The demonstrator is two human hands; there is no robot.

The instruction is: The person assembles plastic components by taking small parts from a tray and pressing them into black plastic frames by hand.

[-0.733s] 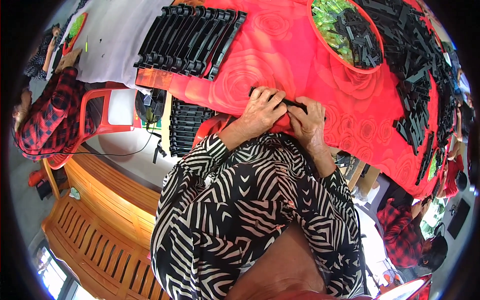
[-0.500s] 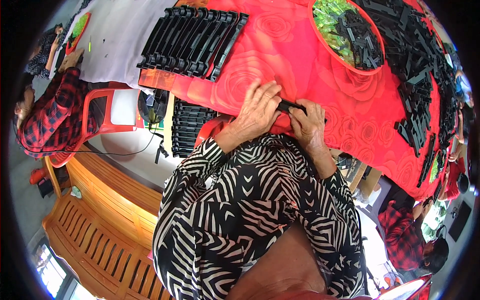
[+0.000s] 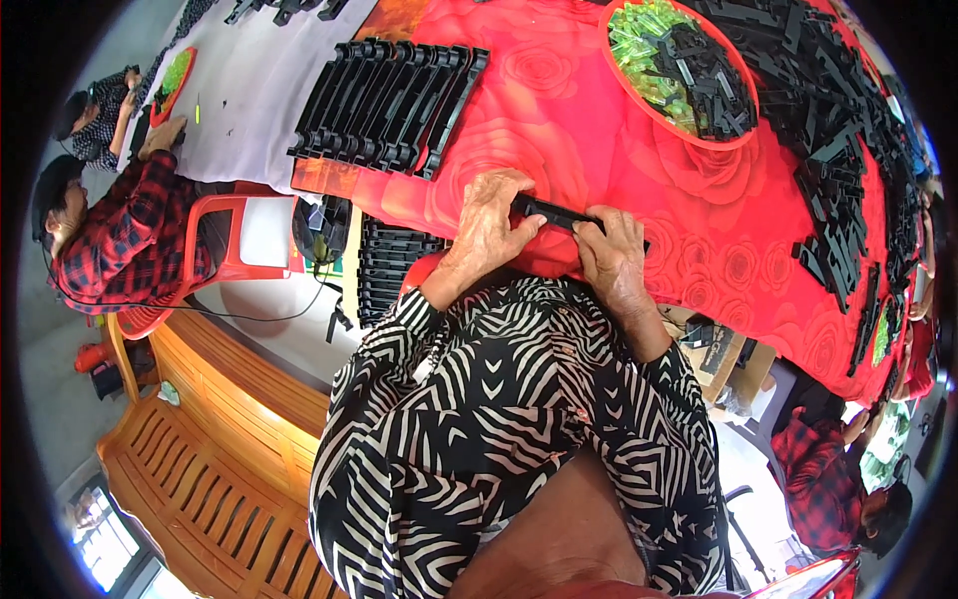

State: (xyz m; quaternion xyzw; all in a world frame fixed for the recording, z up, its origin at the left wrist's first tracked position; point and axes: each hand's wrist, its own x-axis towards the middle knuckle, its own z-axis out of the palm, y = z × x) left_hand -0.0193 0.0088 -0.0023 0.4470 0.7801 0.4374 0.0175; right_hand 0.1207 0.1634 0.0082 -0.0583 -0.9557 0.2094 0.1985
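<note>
Between my two hands, close to the near edge of the red rose-patterned tablecloth (image 3: 559,150), is a long black plastic part (image 3: 559,213). The fingers of my left hand (image 3: 491,215) grip its left end, thumb along the near side. My right hand (image 3: 614,250) pinches the right portion with thumb and fingertips. A short stretch of the part shows between the hands; its far right tip shows just past my right fingers. Whether a smaller piece is pressed into it, I cannot tell.
A row of black plastic parts (image 3: 384,108) lies at the far left. An orange-rimmed basin (image 3: 733,146) at the far right holds green clear pieces and black ones. Loose black pieces (image 3: 838,150) heap beyond it. More stacked parts (image 3: 387,265) stand below the table edge. People sit on both sides.
My left hand has turned and slid left along the black part, so more of it shows between the hands. The whole view has shifted slightly.
</note>
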